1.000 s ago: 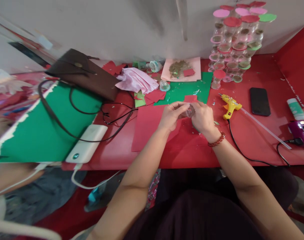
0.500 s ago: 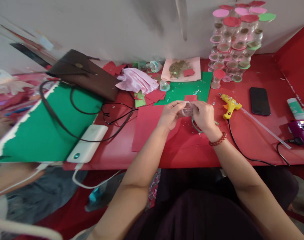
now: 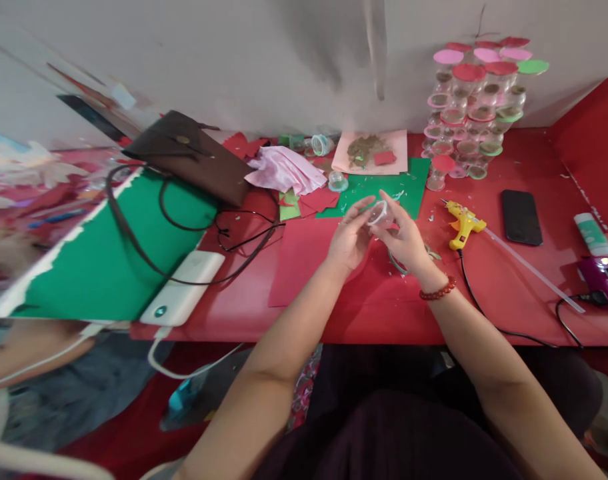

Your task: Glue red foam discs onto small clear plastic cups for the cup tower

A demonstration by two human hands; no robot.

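Observation:
Between my two hands is a small clear plastic cup (image 3: 379, 215), its whitish rim tipped up. My left hand (image 3: 349, 240) has its fingers closed on the cup's left side. On the other side my right hand (image 3: 404, 239) grips it with thumb and fingers. A pale green ring (image 3: 397, 264) lies under my right hand, partly hidden by it. Red paper sheets (image 3: 304, 260) and a green sheet (image 3: 414, 190) lie beneath and behind the hands, with small white scraps. To the right rests a yellow hot glue gun (image 3: 465, 227) with a clear glue stick (image 3: 534, 271) in its back.
At the back right stands a tower of clear cups (image 3: 467, 127) with coloured paper discs. A black phone (image 3: 521, 217), a brown bag (image 3: 189, 160), a white power bank (image 3: 184, 288), pink cloth (image 3: 287, 170) and another cup (image 3: 338, 181) lie around. Cables cross the red table.
My fingers have shifted around the cup, and its rim now faces up more openly to view. The camera view has tilted slightly, so the table sits lower.

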